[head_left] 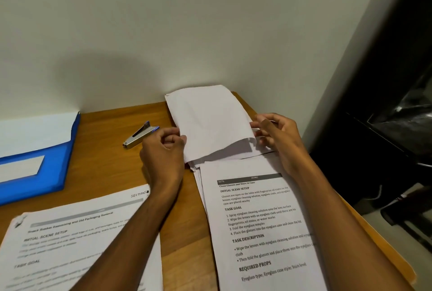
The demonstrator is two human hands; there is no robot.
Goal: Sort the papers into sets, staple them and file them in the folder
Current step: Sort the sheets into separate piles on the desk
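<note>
**Both hands pinching folded-back sheets above a printed stack**

The left hand (164, 148) is curling its fingers and pinching the left edge of a few blank-backed sheets (208, 122) that are bending up and away from the person, toward the wall (187, 22). The right hand (272, 134) is pinching the right edge of the same sheets, thumb and fingertips closing on the paper. The sheets are arching between the two hands, their far end leaning on the wall.

Just below both hands, the stack of papers (261, 220) is lying flat on the table (112, 150), running toward the person between the forearms. Its top page is showing printed text with the headings "INITIAL SCENE SETUP", "TASK GOAL" and "TASK DESCRIPTION". Under the right forearm, a tan sheet (385, 248) is sticking out from beneath the stack.

Just beyond the left hand, the stapler (140, 135) is lying on the table, its blue end close to the knuckles. Well to the left of the left hand, the blue folder (56, 162) is lying open with white pages inside. Near the left forearm, toward the person, another printed set (70, 244) is lying flat, marked "SECTION" by hand at its top corner.
</note>
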